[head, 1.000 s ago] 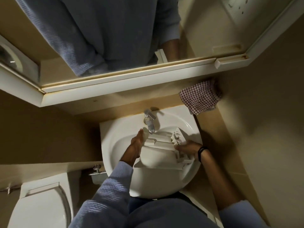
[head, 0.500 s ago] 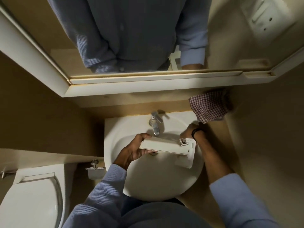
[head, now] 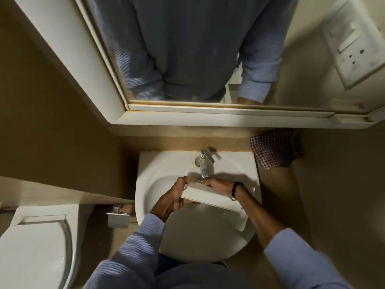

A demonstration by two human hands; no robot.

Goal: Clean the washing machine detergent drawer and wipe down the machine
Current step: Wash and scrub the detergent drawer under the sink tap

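Head view: detergent drawer (head: 208, 198) is centre frame, held tilted over the sink (head: 150, 172) bowl, just under the tap (head: 204, 163) spout. Left hand (head: 173, 198) grips its left end, fingers curled round the edge. Right hand (head: 219, 185) lies over the far edge, fingers curled onto it near the spout; tips blurred. No water stream visible. Likely step: rinsing the drawer. To do it well: turn compartments toward the spout, tilt so residue drains into the bowl, grip both ends firmly since wet plastic slips. Checked cloth (head: 273, 150) is right of the sink, handy for wiping.
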